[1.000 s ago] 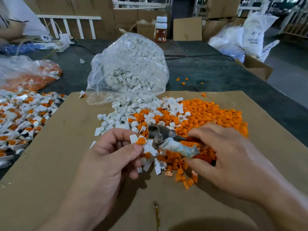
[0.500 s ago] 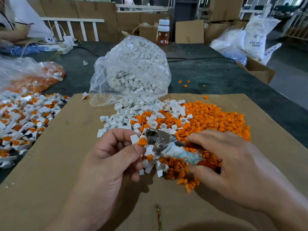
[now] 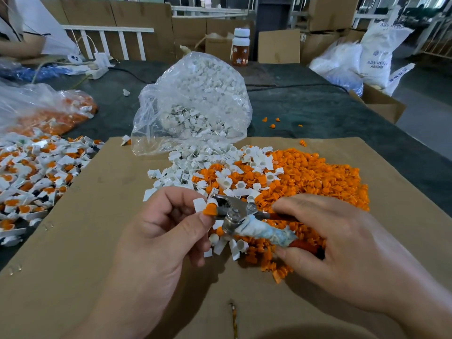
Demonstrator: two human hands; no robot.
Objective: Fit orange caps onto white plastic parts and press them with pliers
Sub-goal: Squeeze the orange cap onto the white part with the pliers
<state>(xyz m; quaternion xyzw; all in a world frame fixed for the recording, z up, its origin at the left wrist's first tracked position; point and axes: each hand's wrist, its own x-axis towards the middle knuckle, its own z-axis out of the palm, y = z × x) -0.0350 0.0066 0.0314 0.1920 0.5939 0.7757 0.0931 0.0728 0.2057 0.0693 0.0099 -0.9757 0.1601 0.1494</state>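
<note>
Left hand (image 3: 159, 241) pinches white part (image 3: 198, 204) between thumb, forefinger; right hand (image 3: 342, 248) curled round pliers (image 3: 238, 209) handles.

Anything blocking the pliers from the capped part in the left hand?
Nothing visible. The left hand pinches the white part with its orange cap right at the tip of the pliers, which the right hand grips; the loose pile lies below, on the cardboard.

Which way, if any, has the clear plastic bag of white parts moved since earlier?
No. The clear plastic bag of white parts still rests on the far edge of the brown cardboard sheet; only the view shifted.
</note>
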